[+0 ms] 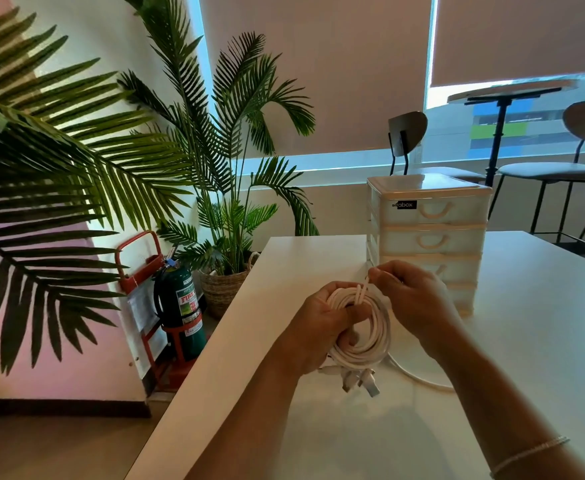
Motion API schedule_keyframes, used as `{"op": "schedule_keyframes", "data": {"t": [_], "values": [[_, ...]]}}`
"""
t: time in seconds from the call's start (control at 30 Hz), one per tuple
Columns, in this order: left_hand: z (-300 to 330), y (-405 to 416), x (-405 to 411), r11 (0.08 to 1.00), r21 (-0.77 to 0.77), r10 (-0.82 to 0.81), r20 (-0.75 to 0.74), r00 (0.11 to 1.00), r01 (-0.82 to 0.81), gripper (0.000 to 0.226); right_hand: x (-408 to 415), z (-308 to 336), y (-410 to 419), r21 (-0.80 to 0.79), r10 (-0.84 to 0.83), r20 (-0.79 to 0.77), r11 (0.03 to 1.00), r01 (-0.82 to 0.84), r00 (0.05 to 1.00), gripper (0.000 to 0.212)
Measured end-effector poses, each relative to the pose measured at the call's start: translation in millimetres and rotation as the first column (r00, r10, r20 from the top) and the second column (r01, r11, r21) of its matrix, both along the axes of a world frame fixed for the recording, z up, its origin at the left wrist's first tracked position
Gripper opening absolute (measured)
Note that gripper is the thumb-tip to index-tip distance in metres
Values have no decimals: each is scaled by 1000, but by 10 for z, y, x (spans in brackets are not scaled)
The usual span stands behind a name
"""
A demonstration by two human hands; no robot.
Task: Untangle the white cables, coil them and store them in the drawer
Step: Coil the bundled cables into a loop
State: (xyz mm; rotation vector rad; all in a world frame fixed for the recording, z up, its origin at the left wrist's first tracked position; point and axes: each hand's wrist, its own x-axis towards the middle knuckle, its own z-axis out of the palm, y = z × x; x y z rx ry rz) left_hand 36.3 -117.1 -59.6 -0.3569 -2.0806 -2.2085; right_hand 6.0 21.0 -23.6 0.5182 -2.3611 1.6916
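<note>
The coiled white cables point(360, 323) sit at the frame's lower centre, above the white table point(526, 341). Your left hand point(322, 327) grips the coil; your right hand point(412, 299) pinches a strand at its top. The drawer unit point(429, 237) stands just behind.

White table point(526, 341), glossy top. On it: translucent drawer unit point(428, 244), standing upright just beyond the right hand point(414, 299), drawers closed. Loose white cable strand point(419, 377) curving on the surface below the right wrist
</note>
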Motion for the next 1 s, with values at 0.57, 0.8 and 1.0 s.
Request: {"op": "schedule_keyframes", "data": {"t": [0.57, 0.8, 1.0], "values": [[-112, 40, -64, 979, -161, 105, -109, 988, -122, 27, -45, -99, 40, -237, 190, 438, 967, -91, 878, 26], [-128, 71, -67, 988, -61, 136, -82, 987, -141, 31, -74, -176, 2, -405, 336, 510, 906, -124, 792, 36], [-155, 50, -128, 954, -43, 294, -54, 954, -296, 14, -110, -221, -22, -453, 405, 533, 878, -153, 743, 30]]}}
